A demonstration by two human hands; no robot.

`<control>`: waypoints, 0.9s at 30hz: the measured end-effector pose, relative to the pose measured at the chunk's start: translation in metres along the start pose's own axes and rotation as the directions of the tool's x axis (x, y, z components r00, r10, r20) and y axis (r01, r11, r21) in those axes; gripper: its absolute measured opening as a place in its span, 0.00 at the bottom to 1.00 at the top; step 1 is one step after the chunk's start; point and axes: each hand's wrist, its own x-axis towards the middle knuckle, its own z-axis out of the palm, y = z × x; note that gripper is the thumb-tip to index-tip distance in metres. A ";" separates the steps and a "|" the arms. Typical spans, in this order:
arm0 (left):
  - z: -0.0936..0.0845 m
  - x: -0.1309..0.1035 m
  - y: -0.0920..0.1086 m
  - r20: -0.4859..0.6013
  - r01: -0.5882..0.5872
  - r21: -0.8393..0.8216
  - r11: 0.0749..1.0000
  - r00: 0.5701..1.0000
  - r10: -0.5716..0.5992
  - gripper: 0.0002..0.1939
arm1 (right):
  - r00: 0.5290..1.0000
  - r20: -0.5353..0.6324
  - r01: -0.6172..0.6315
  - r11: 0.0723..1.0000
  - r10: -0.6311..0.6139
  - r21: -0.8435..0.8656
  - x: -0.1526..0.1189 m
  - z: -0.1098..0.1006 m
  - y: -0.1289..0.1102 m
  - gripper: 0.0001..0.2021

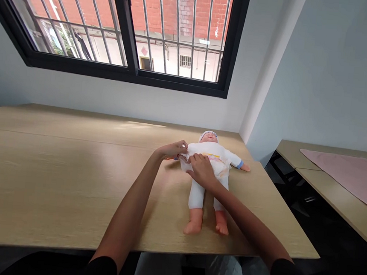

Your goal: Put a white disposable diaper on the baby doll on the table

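A baby doll (213, 148) lies on its back on the table, head away from me, in a white top and trousers with bare feet. Round its waist is a white diaper (222, 165) with a coloured print on the front. At the doll's side on the left, my left hand (173, 149) pinches the loose edge of the diaper. My right hand (201, 170) rests over the front, fingers curled on the diaper's side flap close to my left fingertips. The doll's arm on that side is mostly hidden behind my hands.
The wooden table (70, 187) reaches far to the left, and its right edge lies just past the doll. A second table with a pink cloth (347, 173) stands to the right, across a dark gap. Behind are a wall and a barred window (179, 34).
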 end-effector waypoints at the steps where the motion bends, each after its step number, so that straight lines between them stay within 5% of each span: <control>1: -0.001 -0.001 0.000 -0.006 -0.013 0.001 1.000 1.000 0.013 0.16 | 1.000 -0.002 -0.013 1.000 0.013 -0.010 0.004 0.001 0.002 0.09; 9: -0.014 -0.016 0.011 0.086 -0.088 0.090 0.992 0.993 0.080 0.17 | 0.937 0.083 -0.345 0.935 0.338 0.086 0.028 -0.010 0.039 0.09; 15: 0.001 -0.010 0.021 0.166 -0.210 0.072 0.975 0.967 0.196 0.17 | 0.924 -0.016 -0.379 0.919 0.383 0.107 0.032 0.007 0.037 0.07; 23: 0.042 0.007 0.027 -0.118 -0.254 -0.135 0.958 0.964 0.239 0.20 | 0.914 -0.016 -0.327 0.762 0.404 0.558 0.024 -0.023 0.075 0.11; 27: 0.060 0.011 0.030 -0.229 -0.298 -0.143 0.944 0.938 0.261 0.20 | 0.948 0.204 -0.318 0.681 0.246 0.660 0.007 -0.052 0.096 0.11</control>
